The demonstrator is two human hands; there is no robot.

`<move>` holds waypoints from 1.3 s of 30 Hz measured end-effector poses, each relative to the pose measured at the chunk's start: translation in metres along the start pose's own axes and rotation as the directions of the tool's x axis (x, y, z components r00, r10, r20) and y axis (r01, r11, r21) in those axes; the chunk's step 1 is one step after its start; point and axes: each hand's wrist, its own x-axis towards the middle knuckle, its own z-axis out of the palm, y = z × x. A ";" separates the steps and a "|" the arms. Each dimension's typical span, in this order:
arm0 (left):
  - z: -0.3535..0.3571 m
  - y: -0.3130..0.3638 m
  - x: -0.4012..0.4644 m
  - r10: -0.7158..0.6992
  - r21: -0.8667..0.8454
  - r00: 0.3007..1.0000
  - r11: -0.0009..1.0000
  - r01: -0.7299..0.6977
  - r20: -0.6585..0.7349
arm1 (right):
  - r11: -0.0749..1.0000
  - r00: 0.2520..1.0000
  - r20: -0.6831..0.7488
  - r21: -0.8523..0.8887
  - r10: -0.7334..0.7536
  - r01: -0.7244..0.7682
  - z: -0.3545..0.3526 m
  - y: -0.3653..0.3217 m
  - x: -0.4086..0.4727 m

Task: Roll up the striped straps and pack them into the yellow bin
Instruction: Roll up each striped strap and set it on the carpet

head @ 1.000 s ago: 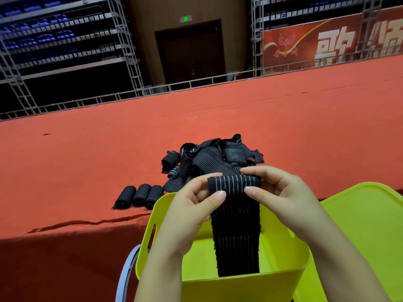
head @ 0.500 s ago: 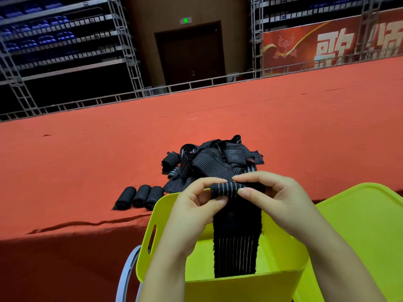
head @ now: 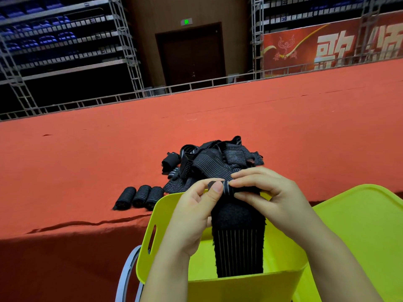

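The left hand (head: pixel 192 216) and the right hand (head: pixel 268 197) both pinch the top of one black elastic strap with thin pale stripes (head: pixel 238 247), thumbs and fingertips curled round a small tight roll at its upper end; the rest of this strap hangs straight down from the roll into the bright yellow plastic bin with a slot handle in its side (head: pixel 152 234), its lower end dropping behind the near wall, so I cannot tell whether it touches the bottom; a fuzzy black patch sits just below the roll, and striped fabric shows beneath that.

Beyond the bin, on the red cloth-covered bench (head: pixel 87 153), lies a loose heap of unrolled black striped straps (head: pixel 213 160), tangled and overlapping, just behind the hands; to the left of the heap three finished rolls of black striped strap (head: pixel 139 197) lie side by side, touching one another, near the bench's front edge and close to the bin's far left corner; one more small dark roll (head: pixel 170 163) rests at the heap's left side.

A flat yellow plastic lid or tray (head: pixel 359 225) sits to the right of the bin; a grey curved metal rim (head: pixel 127 273) shows low beside the bin's left wall.
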 end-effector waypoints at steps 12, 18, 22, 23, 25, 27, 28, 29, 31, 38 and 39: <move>-0.006 -0.003 -0.001 0.117 0.033 0.993 0.993 -0.117 -0.002 | 0.835 0.914 0.104 0.377 0.392 -0.401 -0.002 -0.003 -0.007; -0.009 -0.009 0.003 0.162 0.083 0.987 0.983 -0.162 -0.002 | 0.823 0.904 0.119 0.378 0.411 -0.424 -0.002 -0.001 -0.010; -0.011 -0.011 0.004 0.165 0.109 0.986 0.980 -0.165 0.011 | 0.879 0.912 0.117 0.241 0.394 -0.411 -0.004 -0.001 -0.009; -0.011 -0.011 0.004 0.157 0.111 0.988 0.981 -0.157 0.013 | 0.889 0.916 0.103 0.223 0.387 -0.401 -0.004 -0.001 -0.009; -0.011 -0.010 0.003 0.137 0.096 0.990 0.986 -0.138 0.024 | 0.911 0.934 0.066 0.207 0.351 -0.357 -0.005 -0.004 -0.009; -0.011 -0.008 0.003 0.096 0.067 0.995 0.993 -0.099 0.038 | 0.932 0.954 0.024 0.207 0.298 -0.296 -0.005 -0.006 -0.009; -0.011 -0.006 0.003 0.065 0.061 0.997 0.996 -0.068 0.046 | 0.937 0.960 0.006 0.219 0.278 -0.273 -0.005 -0.007 -0.009; -0.011 -0.006 0.003 0.038 0.062 0.997 0.997 -0.042 0.063 | 0.940 0.966 -0.008 0.231 0.259 -0.250 -0.005 -0.007 -0.008; -0.010 -0.007 0.001 0.002 0.074 0.995 0.997 -0.009 0.098 | 0.948 0.975 -0.037 0.242 0.220 -0.205 -0.004 -0.008 -0.007; 0.000 -0.004 -0.002 -0.018 0.038 0.998 0.999 0.016 0.059 | 0.971 0.987 -0.109 0.218 0.119 -0.093 0.001 -0.006 -0.005; 0.000 -0.003 -0.004 -0.009 0.025 0.997 1.000 0.007 0.073 | 0.975 0.989 -0.108 0.208 0.104 -0.080 0.002 -0.005 -0.005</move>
